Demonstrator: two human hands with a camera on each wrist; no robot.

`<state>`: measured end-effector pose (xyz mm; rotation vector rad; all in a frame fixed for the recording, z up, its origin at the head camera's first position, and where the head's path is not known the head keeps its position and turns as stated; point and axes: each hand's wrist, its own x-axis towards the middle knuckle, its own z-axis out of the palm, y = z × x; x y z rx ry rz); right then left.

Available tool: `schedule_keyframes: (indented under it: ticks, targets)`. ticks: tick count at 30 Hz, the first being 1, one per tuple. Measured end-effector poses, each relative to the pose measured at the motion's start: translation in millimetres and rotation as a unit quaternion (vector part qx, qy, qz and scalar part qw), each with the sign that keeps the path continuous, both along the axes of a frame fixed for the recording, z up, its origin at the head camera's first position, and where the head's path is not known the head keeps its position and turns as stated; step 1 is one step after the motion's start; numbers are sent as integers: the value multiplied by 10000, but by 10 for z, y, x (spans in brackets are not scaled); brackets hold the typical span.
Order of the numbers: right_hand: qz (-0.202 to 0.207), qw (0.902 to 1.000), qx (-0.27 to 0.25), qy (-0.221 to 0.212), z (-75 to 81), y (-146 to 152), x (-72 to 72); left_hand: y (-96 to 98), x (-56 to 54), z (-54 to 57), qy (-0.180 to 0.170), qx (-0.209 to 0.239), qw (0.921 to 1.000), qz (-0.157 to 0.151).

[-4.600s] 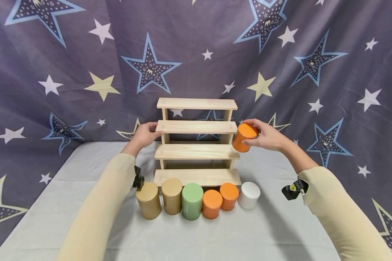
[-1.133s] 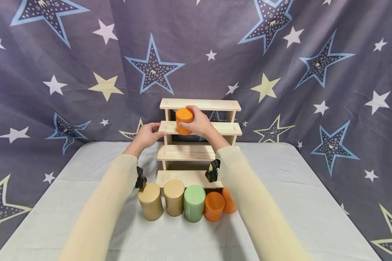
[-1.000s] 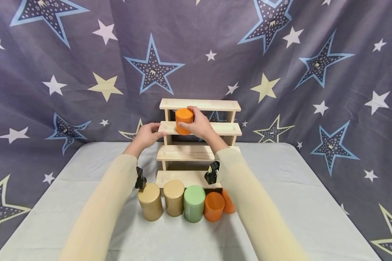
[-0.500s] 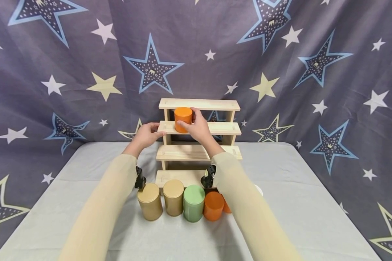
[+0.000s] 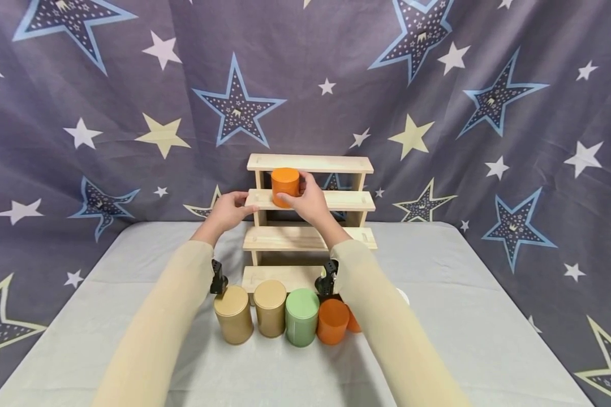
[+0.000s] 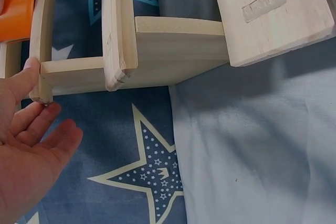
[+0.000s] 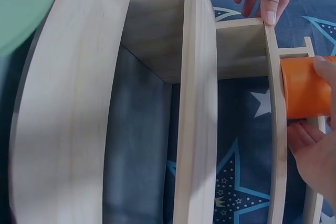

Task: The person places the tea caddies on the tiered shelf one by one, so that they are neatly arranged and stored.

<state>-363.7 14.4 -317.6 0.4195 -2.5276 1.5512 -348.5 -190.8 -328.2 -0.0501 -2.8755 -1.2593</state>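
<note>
A small wooden step shelf (image 5: 305, 239) with tiered boards stands at the back of the table. On its second board from the top, towards the left, an orange tin (image 5: 285, 187) sits upright. My right hand (image 5: 310, 199) holds this tin from the right, thumb in front and fingers behind; the right wrist view shows the tin (image 7: 305, 87) flush against the board. At the left end of the same board, my left hand (image 5: 227, 211) grips the edge. In the left wrist view its thumb (image 6: 25, 77) presses the board and the other fingers curl beneath.
In front of the shelf stand two gold tins (image 5: 233, 314), a green tin (image 5: 302, 317) and an orange tin (image 5: 333, 321). Another orange tin (image 5: 354, 323) and a white tin (image 5: 403, 296) are mostly hidden by the right sleeve. A star-patterned curtain (image 5: 305, 73) hangs behind.
My right hand has carried the orange tin from beside the shelf's right end leftward onto the second board. It has shifted slightly left since. My left hand has kept its place.
</note>
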Motion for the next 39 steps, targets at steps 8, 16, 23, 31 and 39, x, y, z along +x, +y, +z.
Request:
schedule_keyframes:
  ticks: [8,16,23,31,39]
  targets:
    - [50,9999,108,-44,25,97,26,-4,-10,-1,-45,111,9999,35]
    - [183,9989,426,55,47,226,62,1,0,8,-73,106,9999,23]
    - [59,9989,460,-2,78,373,89,8,9,-7,-16,121,9999,26]
    - [21,9982,565,212,117,583,177,-1,11,-18,-43,184,9998,26]
    - [57,9954,907,312,110,797,233,-7,-16,-38,-57,341,9994,73]
